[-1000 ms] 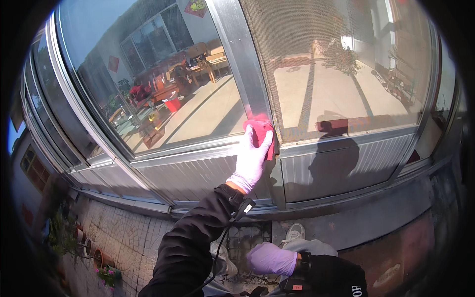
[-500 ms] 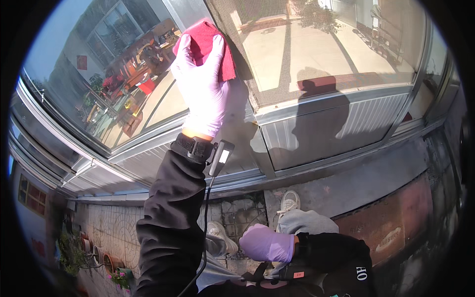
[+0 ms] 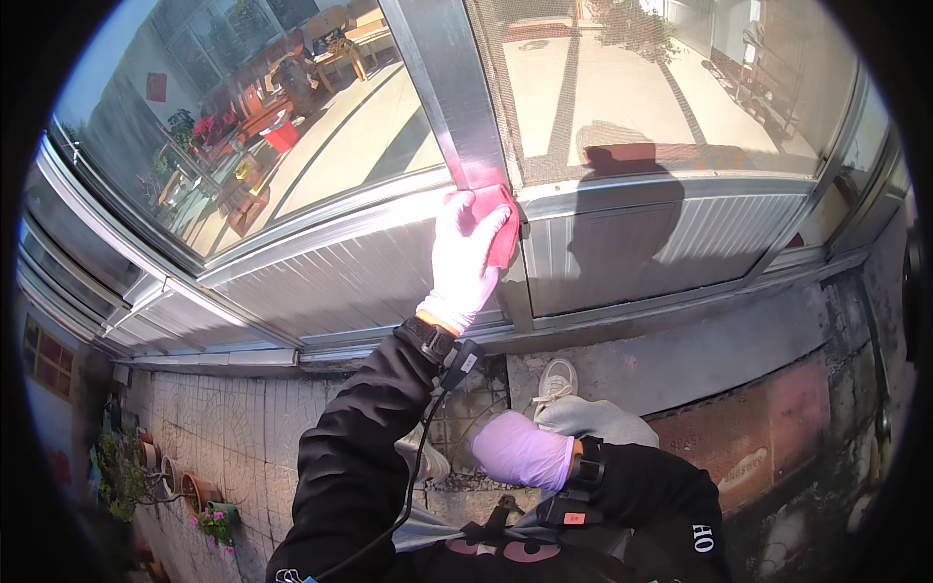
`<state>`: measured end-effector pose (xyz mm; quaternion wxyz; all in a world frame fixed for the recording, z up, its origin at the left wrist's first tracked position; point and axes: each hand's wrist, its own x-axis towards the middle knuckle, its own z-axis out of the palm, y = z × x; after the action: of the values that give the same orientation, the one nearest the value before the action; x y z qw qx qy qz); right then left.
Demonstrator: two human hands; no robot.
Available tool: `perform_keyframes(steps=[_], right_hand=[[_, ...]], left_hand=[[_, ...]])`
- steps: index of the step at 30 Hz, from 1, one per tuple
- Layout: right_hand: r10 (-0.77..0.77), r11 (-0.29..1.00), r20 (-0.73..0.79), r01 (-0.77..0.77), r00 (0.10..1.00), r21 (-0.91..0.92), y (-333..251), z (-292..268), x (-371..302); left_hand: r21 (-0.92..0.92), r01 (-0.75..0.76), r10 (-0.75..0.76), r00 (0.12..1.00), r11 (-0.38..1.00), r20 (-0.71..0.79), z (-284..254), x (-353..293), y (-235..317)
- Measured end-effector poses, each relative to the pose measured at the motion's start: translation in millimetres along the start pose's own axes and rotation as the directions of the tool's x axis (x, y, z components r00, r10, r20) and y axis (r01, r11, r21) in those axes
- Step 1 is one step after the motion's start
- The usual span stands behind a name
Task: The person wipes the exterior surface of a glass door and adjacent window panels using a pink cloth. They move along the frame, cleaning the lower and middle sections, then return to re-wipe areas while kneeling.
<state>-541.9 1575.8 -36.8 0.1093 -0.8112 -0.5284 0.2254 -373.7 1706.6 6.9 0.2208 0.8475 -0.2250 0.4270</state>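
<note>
1. Head view, hold: grips the red cloth (image 3: 501, 228) in the gloved left hand (image 3: 462, 262), with fingers and thumb drawn narrow around it. Appears to press it against the lower part of the metal post (image 3: 452, 92), between the glass pane (image 3: 321, 155) and the mesh screen (image 3: 671, 107).
2. Head view, other hand: rests low by the grey trouser leg (image 3: 604, 420) in the case of the gloved right hand (image 3: 525, 452). Cannot tell how those fingers stand; turned away from sight.
3. Head view, risks: could snag the cloth on the small dark fitting (image 3: 526, 231) just beside it at the post's edge. Could also bunch or slip from a grip this shallow, or scrape fingertips along the metal edges. Could tug the wrist device (image 3: 461, 365) through the black cable (image 3: 419, 452) hanging beside the sleeve, if reaching far.
4. Head view, surface: smooth, bright metal on the post, with strong glare nearby; likely to hide smears. Ribbed below, on the metal panel (image 3: 340, 262).
5. Head view, surroundings: paved ground (image 3: 233, 408) at left, with flowerpots (image 3: 199, 494); concrete step (image 3: 680, 340) and reddish mat (image 3: 768, 418) at right. Showing in the glass: a red bucket (image 3: 281, 133) and wooden furniture (image 3: 335, 49). Cannot tell whether reflected or indoors.
</note>
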Motion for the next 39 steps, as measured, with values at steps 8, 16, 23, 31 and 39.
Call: perform_keyframes(steps=[8,16,23,31,39], right_hand=[[-0.149,0.989,-0.035,0.149,0.988,-0.009,-5,-7,-14],[-0.157,0.987,-0.079,0.155,0.984,-0.035,-6,-7,-13],[-0.055,0.998,0.012,0.055,0.998,-0.005,-1,-9,1],[-0.086,0.996,0.004,0.086,0.996,-0.012,-1,-16,11],[0.065,0.916,-0.402,0.105,0.913,0.388,10,-52,2]], left_hand=[[-0.192,0.096,-0.141,0.961,0.977,-0.238,60,-53,-21],[-0.353,0.429,-0.433,0.899,0.832,0.070,129,-180,-32],[-0.506,0.817,-0.849,0.039,-0.276,0.527,169,-240,-29],[-0.249,0.880,-0.766,0.475,0.405,0.432,137,-191,-15],[-0.904,0.424,-0.715,0.617,-0.052,0.330,-10,-56,-3]])
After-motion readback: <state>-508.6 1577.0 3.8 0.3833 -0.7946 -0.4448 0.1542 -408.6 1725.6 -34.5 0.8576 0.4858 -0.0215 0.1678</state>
